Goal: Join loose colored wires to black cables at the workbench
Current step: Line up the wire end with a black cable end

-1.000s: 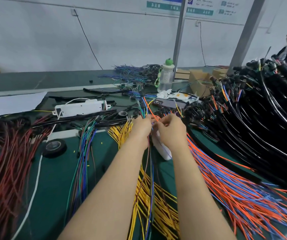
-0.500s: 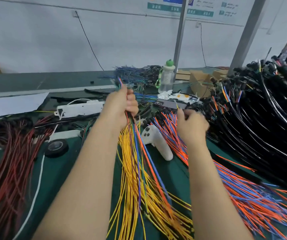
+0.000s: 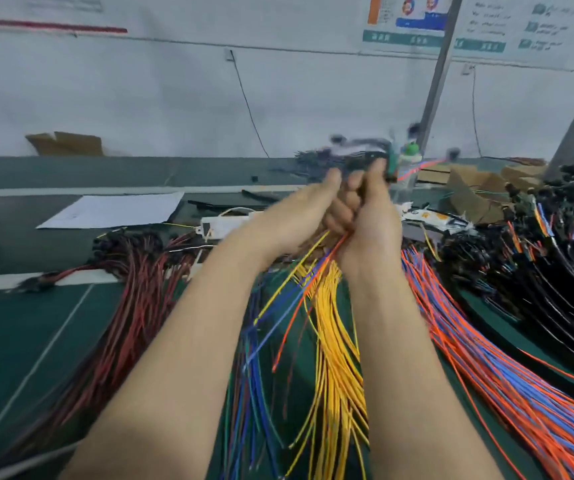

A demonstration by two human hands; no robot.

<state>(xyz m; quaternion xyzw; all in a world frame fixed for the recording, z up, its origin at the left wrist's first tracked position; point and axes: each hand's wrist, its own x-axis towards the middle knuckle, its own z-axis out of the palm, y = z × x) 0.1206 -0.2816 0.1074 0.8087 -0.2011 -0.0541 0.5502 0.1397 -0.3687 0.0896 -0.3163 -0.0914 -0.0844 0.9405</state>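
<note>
Over the green bench (image 3: 29,341), the left hand (image 3: 299,216) and right hand (image 3: 372,216) are raised together, each grip closed on a blurred black cable (image 3: 361,152) trailing colored wires (image 3: 299,299).

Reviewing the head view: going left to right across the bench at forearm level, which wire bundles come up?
Red-and-black wires → mixed blue and green wires → yellow wires → orange-and-blue wires → black cables.
</note>
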